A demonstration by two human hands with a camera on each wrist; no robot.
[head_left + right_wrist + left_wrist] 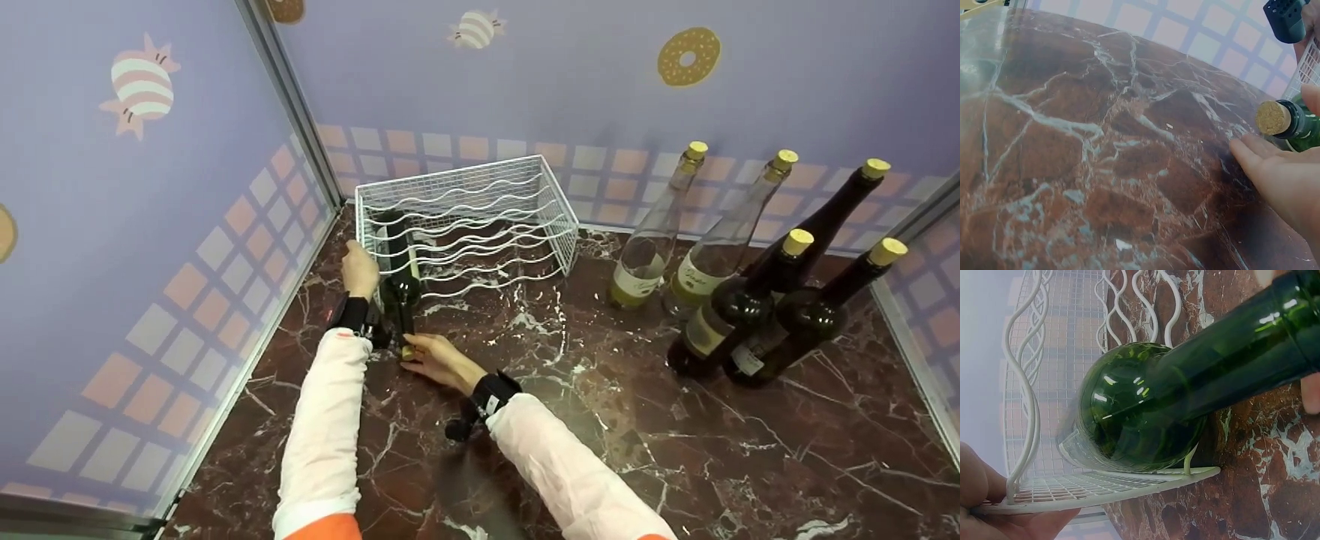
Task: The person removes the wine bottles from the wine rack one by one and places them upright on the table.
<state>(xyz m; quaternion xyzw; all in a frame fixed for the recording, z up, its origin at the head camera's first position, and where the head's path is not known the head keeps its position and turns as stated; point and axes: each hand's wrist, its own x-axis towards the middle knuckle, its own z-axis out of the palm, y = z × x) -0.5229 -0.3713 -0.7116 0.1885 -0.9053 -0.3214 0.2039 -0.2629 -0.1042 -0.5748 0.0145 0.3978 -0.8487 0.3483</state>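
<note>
A white wire wine rack (559, 225) with wavy shelves stands near the back wall. Inside its left end lies a dark green wine bottle (406, 285), its neck pointing out over the tabletop. My left hand (361, 270) grips the rack's left side panel; the left wrist view has fingers on both sides of that wire edge. At the bottle's mouth, my right hand (442, 361) holds the neck between thumb and fingers. In the right wrist view the cork (1273, 117) sticks out past those fingers. The bottle's base is partly hidden behind the wires.
On the right stand several corked bottles: two of clear glass (637, 262) and dark ones (731, 319) in front of and beside them. Patterned panels (217, 300) enclose the left and back of the brown marbled tabletop (570, 420).
</note>
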